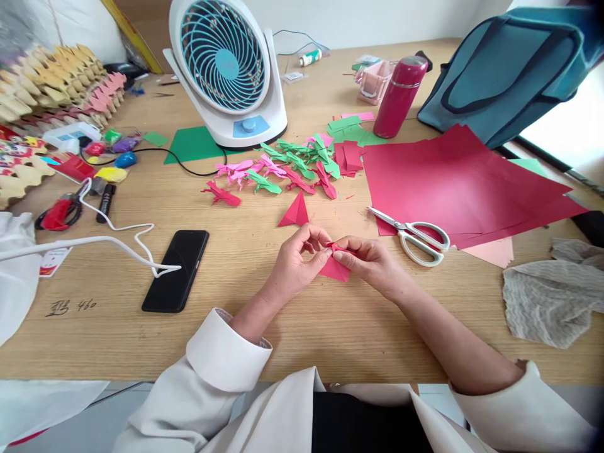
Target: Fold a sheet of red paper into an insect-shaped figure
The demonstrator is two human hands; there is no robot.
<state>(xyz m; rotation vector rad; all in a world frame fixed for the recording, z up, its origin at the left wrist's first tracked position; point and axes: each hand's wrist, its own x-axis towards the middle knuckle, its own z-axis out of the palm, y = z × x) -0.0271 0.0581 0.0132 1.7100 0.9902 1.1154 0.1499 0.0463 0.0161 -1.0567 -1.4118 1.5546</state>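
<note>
A small piece of red paper (pixel 336 270) is pinched between my two hands above the table, its lower part hanging down in a point. My left hand (pixel 302 255) grips its upper left edge with thumb and fingers. On the other side, my right hand (pixel 365 259) presses the top of it between thumb and forefinger. Just beyond my left hand lies a folded red paper triangle (pixel 295 211). Farther back is a heap of folded green, pink and red paper figures (pixel 287 165). White-handled scissors (pixel 415 238) rest to the right of my right hand.
Large red sheets (pixel 462 182) cover the right side, near a red bottle (pixel 401 97) and a blue bag (pixel 504 75). A white fan (pixel 226 69) stands at the back. At left lie a black phone (pixel 175 270) and a white cable (pixel 113 240). A grey cloth (pixel 552 299) lies at right.
</note>
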